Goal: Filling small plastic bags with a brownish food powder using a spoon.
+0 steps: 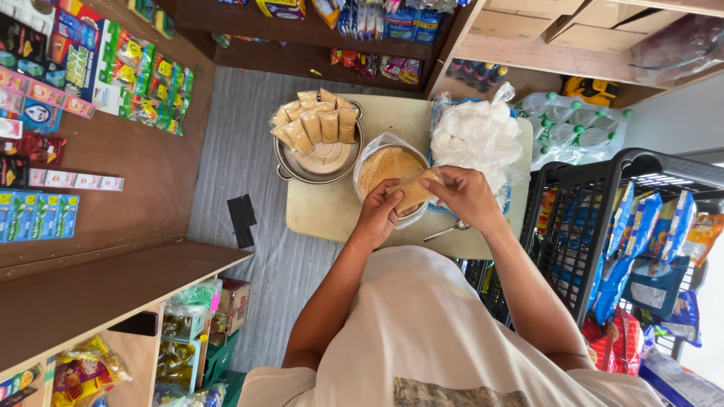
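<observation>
Pinching a small clear plastic packet of tan powder [414,191] between them, both hands work above a small beige table [317,211] in the head view. The left hand [379,213] cups the packet from below, fingers curled on it; the right hand [466,196] grips its upper edge with closed fingertips. Just behind sits a clear bag of the same tan powder [385,164]. A round metal pot [320,162] holds filled packets [317,120] at the table's far left. A metal spoon [446,230] lies near the right wrist, beside a white plastic bag [477,136].
</observation>
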